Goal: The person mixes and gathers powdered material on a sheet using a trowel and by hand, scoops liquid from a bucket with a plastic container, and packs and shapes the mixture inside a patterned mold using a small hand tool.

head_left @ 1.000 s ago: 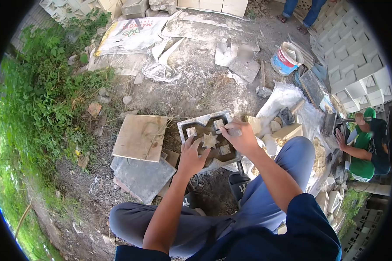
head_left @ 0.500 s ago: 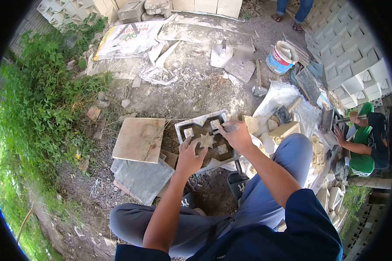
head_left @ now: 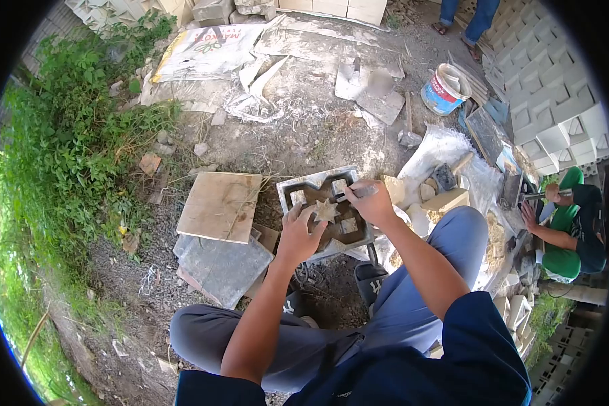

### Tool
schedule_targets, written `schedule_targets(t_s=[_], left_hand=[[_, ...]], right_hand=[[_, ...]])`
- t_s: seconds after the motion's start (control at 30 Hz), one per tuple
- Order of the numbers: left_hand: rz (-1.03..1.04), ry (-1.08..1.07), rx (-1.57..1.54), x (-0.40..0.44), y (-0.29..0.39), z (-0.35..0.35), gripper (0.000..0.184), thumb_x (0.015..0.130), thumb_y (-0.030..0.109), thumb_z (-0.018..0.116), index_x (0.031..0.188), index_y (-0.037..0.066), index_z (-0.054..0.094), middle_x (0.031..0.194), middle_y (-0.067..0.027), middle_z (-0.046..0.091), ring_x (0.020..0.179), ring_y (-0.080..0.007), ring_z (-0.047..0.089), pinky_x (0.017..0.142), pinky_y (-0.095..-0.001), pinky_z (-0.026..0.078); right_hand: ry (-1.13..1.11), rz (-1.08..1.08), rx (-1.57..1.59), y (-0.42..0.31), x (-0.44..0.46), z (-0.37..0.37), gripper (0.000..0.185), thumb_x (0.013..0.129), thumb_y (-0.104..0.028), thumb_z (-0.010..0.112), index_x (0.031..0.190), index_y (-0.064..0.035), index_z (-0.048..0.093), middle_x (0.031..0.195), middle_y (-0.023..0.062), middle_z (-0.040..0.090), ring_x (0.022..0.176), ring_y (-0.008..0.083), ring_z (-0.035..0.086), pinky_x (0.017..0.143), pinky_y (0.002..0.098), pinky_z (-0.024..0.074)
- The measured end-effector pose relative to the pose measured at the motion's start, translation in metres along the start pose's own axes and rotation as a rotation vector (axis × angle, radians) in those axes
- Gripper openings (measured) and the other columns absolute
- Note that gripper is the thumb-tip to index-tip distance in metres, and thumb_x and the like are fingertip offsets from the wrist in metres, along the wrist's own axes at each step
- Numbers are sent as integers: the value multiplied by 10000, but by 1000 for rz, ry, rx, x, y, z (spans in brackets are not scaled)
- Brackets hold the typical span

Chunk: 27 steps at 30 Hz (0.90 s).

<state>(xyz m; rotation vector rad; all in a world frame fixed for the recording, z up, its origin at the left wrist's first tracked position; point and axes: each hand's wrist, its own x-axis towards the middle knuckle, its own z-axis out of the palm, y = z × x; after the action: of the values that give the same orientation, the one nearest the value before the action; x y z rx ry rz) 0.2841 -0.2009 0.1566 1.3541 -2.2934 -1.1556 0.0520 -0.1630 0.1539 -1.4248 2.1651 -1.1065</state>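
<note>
Between my feet sits a squarish grey mould with raised walls, square blocks inside and a pale star-shaped piece at its centre. My left hand reaches over the near left side, fingers curved and thumb apart, close to the star. My right hand is at the far right side, thumb and fingers drawn together by a square block. Something dark shows at those fingertips, but I cannot make out what it is.
A wooden board lies on grey slabs to the left. Rubble and a white sack lie right, near a paint bucket. A co-worker in green crouches at far right; another person's legs stand behind.
The whole view has shifted slightly, so the ground and mould appear a little further right and up. Both hands stay at the mould with nearly the same pose.
</note>
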Motion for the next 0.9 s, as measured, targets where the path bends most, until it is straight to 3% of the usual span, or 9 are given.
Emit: schedule_targets(t_s=[0.13,0.2,0.23,0.33,0.5,0.57,0.73,0.8,0.9], left_hand=[[5,9,-15,2,0,-4,546,952,368,699,1410,95,585,1526,-271,443,1425,-464,386,1177,-517,334],[4,25,-14,0,1,-5,544,950,367,702,1407,95,588,1517,-271,451,1416,-470,394,1171,-522,340],[10,39,-16,1,1,-4,542,949,366,705,1403,95,591,1509,-271,459,1408,-477,401,1165,-527,346],[35,60,-1,0,-3,-3,532,945,361,711,1394,98,600,1496,-269,474,1388,-487,420,1152,-532,362],[28,56,3,2,-5,-2,524,941,356,718,1384,99,607,1491,-264,483,1381,-480,433,1145,-529,373],[28,58,5,3,-6,-1,523,940,354,721,1382,100,609,1491,-263,484,1380,-477,435,1145,-528,374],[13,88,-15,0,-9,-3,522,933,341,733,1381,102,612,1479,-267,497,1386,-469,433,1152,-516,370],[10,91,-14,0,-12,-6,520,932,337,735,1379,102,614,1479,-269,497,1390,-469,430,1154,-514,367],[17,76,-25,1,-15,-9,534,928,339,733,1383,88,606,1482,-299,477,1400,-480,410,1155,-527,357]], right_hand=[[-59,-56,-36,-35,8,-14,324,880,-366,805,851,-43,795,713,159,727,612,337,695,608,391,557],[5,-80,191,-55,11,-20,309,913,-339,777,861,-34,796,697,167,721,589,293,698,586,371,546],[31,-60,190,-67,12,-27,357,949,-329,748,794,-9,768,621,114,692,526,184,644,541,333,499],[151,117,329,-84,18,-41,432,960,-338,751,700,6,708,567,42,626,504,99,539,514,308,440],[82,209,416,-91,26,-50,447,996,-312,715,718,31,640,641,47,651,437,110,548,444,286,439],[19,192,580,-95,25,-39,433,994,-312,717,723,19,651,551,30,592,434,95,573,430,300,436],[-29,115,380,-100,22,-24,427,1005,-305,696,722,4,611,535,73,586,439,151,640,429,318,464],[-96,109,220,-105,24,-29,360,1026,-274,662,846,37,642,734,84,687,500,148,661,471,310,496],[-111,71,288,-104,26,-29,328,1033,-261,648,893,35,630,721,95,680,547,156,688,509,311,512]])
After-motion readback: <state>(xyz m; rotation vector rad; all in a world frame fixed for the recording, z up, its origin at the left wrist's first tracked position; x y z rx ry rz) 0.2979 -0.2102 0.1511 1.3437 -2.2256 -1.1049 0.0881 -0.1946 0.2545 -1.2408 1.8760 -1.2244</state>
